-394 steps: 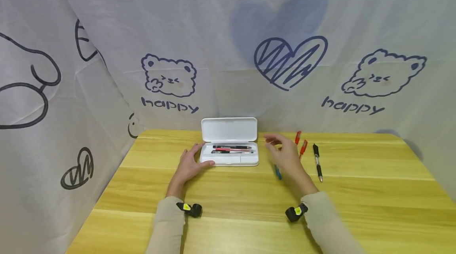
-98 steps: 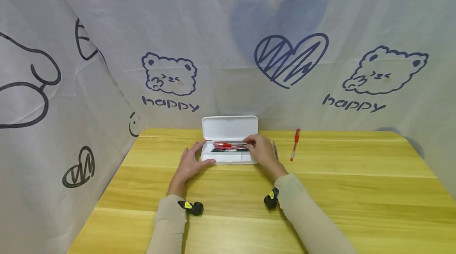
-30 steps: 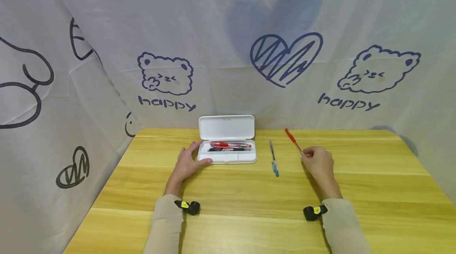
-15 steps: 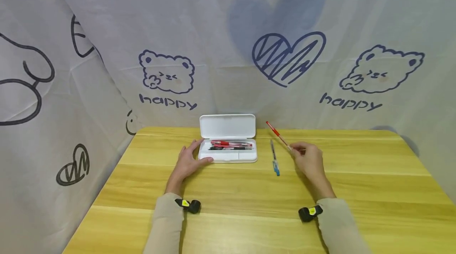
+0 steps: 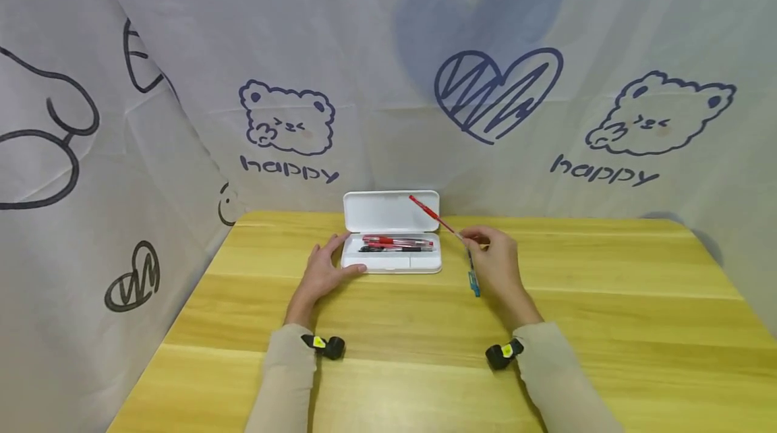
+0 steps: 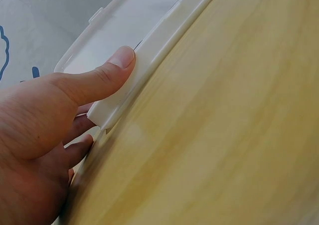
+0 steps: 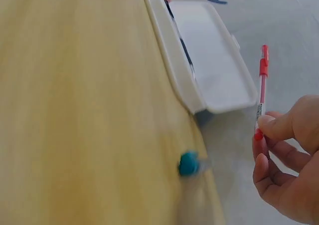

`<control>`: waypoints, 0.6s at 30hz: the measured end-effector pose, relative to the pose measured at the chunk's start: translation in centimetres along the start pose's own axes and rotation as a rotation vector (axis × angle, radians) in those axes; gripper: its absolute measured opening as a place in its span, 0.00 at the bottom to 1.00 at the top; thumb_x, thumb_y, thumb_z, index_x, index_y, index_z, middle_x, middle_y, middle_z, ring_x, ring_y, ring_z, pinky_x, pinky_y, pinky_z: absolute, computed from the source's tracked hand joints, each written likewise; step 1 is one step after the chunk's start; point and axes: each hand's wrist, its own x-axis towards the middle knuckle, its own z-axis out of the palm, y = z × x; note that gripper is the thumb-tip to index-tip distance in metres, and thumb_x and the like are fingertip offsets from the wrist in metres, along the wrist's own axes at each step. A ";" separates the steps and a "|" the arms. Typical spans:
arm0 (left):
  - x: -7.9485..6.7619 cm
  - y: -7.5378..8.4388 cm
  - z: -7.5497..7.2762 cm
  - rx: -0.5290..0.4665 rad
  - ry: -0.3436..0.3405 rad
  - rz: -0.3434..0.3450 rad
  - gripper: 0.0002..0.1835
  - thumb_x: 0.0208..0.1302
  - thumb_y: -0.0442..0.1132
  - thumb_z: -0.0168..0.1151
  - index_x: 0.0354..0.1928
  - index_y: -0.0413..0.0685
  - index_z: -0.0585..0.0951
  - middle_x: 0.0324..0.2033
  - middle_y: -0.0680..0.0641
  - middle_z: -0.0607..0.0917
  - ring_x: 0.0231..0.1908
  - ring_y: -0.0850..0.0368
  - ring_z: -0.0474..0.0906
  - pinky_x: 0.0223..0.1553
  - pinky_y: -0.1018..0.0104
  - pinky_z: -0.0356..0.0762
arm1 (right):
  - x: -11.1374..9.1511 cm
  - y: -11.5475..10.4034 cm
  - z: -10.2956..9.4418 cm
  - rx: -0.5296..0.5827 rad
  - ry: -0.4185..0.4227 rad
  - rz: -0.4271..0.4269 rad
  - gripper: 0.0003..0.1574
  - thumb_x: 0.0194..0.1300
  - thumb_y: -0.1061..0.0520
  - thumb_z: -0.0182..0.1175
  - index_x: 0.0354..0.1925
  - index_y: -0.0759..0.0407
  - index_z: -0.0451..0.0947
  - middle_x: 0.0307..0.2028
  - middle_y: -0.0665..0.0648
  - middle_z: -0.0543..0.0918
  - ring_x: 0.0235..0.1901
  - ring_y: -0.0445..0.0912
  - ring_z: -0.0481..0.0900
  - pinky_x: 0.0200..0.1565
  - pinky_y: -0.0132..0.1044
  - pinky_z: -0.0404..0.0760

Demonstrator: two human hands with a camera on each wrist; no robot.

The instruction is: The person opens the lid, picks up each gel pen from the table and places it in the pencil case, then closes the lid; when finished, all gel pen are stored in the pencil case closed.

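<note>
A white pencil case (image 5: 378,263) lies with its lid raised against the cloth wall. My left hand (image 5: 322,279) grips its left end, the thumb pressed on the front rim (image 6: 149,55) and the fingers around the side. Several red and black pens (image 5: 397,243) lie in the case's rear compartment. My right hand (image 5: 498,264) pinches a red gel pen (image 5: 427,210) by one end, between thumb and fingers. The pen slants up and left, its red-capped end overlapping the lid in the head view. In the right wrist view the pen (image 7: 263,88) stands nearly upright.
A blue-capped pen (image 5: 474,283) lies on the wooden table (image 5: 388,332) right of the case, partly hidden behind my right hand. A printed cloth (image 5: 376,143) hangs behind the table's back edge. Each wrist wears a small black camera (image 5: 502,355).
Over the last second my right hand has lifted the red pen and carried it left toward the case. Earlier, more pens went from the table into the case. The left hand stays at the case.
</note>
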 end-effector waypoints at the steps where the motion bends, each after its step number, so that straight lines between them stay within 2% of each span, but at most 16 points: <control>1: 0.0 0.0 0.0 -0.001 0.001 -0.003 0.48 0.57 0.49 0.78 0.76 0.44 0.66 0.74 0.32 0.64 0.77 0.35 0.52 0.79 0.46 0.32 | 0.3 -0.4 0.3 0.003 -0.005 -0.010 0.06 0.69 0.64 0.66 0.42 0.60 0.89 0.38 0.58 0.90 0.37 0.50 0.85 0.35 0.34 0.83; 8: 0.0 -0.1 -0.1 -0.008 -0.007 -0.018 0.48 0.58 0.50 0.78 0.77 0.46 0.65 0.75 0.32 0.62 0.77 0.36 0.51 0.79 0.46 0.32 | 1.8 -1.9 2.8 0.023 -0.033 -0.097 0.06 0.65 0.67 0.67 0.40 0.62 0.89 0.38 0.60 0.90 0.39 0.52 0.86 0.33 0.34 0.80; 12: -0.1 0.0 -0.1 -0.015 -0.001 -0.021 0.48 0.57 0.49 0.78 0.77 0.45 0.65 0.75 0.31 0.61 0.77 0.35 0.51 0.79 0.44 0.33 | 2.0 -2.0 4.3 0.037 -0.089 -0.114 0.07 0.66 0.68 0.66 0.40 0.63 0.89 0.39 0.59 0.90 0.40 0.52 0.85 0.37 0.37 0.80; 18: -0.1 0.0 -0.1 -0.023 0.009 -0.018 0.48 0.56 0.48 0.79 0.76 0.44 0.66 0.75 0.30 0.62 0.77 0.34 0.52 0.79 0.43 0.33 | 2.1 -1.6 5.8 -0.002 -0.188 -0.133 0.07 0.67 0.69 0.64 0.40 0.63 0.88 0.38 0.58 0.89 0.39 0.50 0.83 0.39 0.41 0.81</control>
